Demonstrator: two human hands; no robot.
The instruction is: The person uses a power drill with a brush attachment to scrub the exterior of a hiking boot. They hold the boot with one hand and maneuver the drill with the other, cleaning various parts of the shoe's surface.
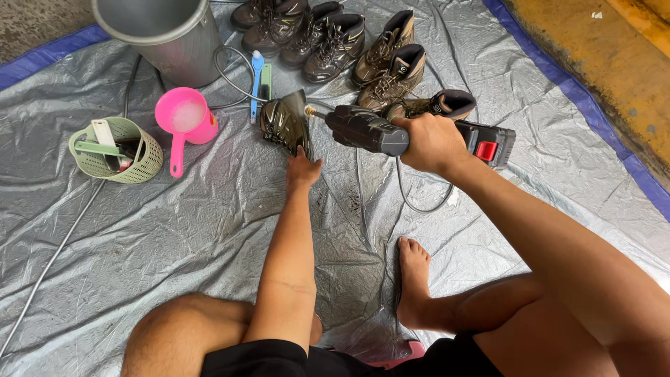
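The left hand grips the heel end of a wet brown hiking boot standing on the silver tarp. The right hand clenches a black cordless spray gun, its nozzle nearly touching the boot.

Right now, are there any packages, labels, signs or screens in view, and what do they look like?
No packages, signs or screens show.
Round emblem: small, pale, on the dark sprayer body, beside the right hand.
Red patch: squarish, on the sprayer's black battery pack.
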